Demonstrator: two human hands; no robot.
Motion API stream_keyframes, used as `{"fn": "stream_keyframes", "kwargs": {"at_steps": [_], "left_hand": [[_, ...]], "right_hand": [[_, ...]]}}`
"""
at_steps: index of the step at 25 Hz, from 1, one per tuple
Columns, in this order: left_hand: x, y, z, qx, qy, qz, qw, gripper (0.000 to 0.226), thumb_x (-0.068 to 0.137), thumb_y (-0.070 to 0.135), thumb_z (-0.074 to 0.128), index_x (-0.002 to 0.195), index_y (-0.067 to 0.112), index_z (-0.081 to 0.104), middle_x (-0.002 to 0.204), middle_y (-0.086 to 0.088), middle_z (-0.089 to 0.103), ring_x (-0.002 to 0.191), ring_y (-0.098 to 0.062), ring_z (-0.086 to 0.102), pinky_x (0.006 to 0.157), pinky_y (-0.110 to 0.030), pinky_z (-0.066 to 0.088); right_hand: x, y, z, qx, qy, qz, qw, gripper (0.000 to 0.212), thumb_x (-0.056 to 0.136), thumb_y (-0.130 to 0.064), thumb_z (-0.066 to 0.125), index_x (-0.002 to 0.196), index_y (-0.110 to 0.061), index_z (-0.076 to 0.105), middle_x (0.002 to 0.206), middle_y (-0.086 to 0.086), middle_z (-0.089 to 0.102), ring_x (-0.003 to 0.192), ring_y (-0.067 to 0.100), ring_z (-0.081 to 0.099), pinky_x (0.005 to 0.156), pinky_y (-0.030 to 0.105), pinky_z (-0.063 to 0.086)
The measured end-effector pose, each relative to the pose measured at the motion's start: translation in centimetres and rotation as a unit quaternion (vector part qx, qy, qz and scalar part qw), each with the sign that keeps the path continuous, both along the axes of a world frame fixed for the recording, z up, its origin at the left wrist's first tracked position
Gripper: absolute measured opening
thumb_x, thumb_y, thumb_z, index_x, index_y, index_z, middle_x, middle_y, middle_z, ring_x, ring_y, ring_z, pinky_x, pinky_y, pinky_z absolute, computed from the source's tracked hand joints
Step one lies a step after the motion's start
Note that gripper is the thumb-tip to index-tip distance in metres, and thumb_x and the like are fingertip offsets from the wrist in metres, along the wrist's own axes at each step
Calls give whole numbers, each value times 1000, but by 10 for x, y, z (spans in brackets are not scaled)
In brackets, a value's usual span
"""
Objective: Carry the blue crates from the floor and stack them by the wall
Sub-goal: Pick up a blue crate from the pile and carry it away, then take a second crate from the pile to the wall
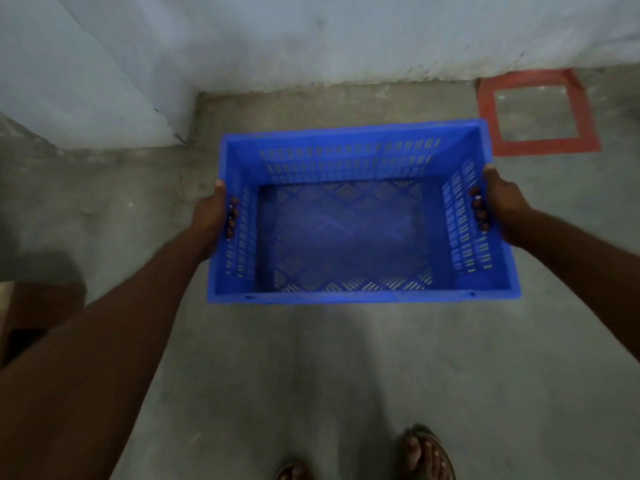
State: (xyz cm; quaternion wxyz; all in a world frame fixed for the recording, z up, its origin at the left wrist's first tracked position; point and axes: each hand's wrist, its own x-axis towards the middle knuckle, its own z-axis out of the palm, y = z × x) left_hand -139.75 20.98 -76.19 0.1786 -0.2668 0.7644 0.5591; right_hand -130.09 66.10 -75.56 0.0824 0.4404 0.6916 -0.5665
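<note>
Blue crate (360, 216) in the air over concrete floor (311, 375), near the wall (311, 39). My left hand (213, 216) grips its left side, right hand (498, 206) its right, fingers curled through the handle slots. Red square marking (588, 112) just beyond.

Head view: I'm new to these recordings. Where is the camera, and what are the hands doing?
There is no machine here. The camera sits on a person's head, looking forward and down, so both arms are that person's own. The left hand and right hand each grip one short side of an empty blue crate, fingers through its slots. Below is a concrete floor, with a red square outline marked by the wall. Sandalled feet show at the bottom.
</note>
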Motion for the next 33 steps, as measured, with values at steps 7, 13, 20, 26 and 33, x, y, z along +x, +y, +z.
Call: {"fn": "stream_keyframes", "kwargs": {"at_steps": [7, 13, 20, 26, 33], "left_hand": [[-53, 15, -64, 44, 8, -13, 999, 51, 103, 60, 34, 83, 18, 55, 61, 3, 43, 34, -5, 36, 36, -13, 30], [-67, 16, -84, 76, 1, -21, 997, 53, 101, 64, 34, 84, 18, 55, 57, 6, 41, 35, -5, 33, 35, -12, 28], [-59, 13, -71, 38, -11, -40, 998, 48, 102, 59, 38, 84, 19, 56, 65, 4, 52, 45, -6, 50, 43, -17, 43], [46, -11, -3, -86, 92, 26, 992, 15, 92, 35, 64, 80, 27, 60, 90, -2, 63, 87, -15, 57, 77, -34, 44], [216, 27, 230, 47, 108, 79, 990, 12, 100, 28, 60, 89, 26, 62, 83, 7, 69, 75, -7, 63, 61, -21, 46]], "right_hand": [[-50, 18, -57, 8, 11, 2, 1000, 53, 99, -63, 31, 79, -17, 48, 63, 1, 38, 39, 12, 31, 44, 20, 24], [-64, 29, -82, 15, 16, 1, 1000, 54, 97, -65, 31, 78, -18, 48, 63, 1, 37, 34, 11, 28, 41, 15, 24], [-54, 25, -76, 141, 8, 15, 990, 58, 93, -64, 42, 86, -10, 63, 83, 16, 62, 65, 27, 60, 57, 33, 49], [44, -32, 33, 301, 14, 72, 951, 33, 89, -34, 62, 118, -18, 62, 108, 3, 72, 105, 23, 64, 88, 29, 44], [175, -100, 246, 107, 91, 112, 984, 15, 93, -31, 64, 95, -17, 67, 83, 9, 75, 64, 15, 68, 61, 28, 50]]}}
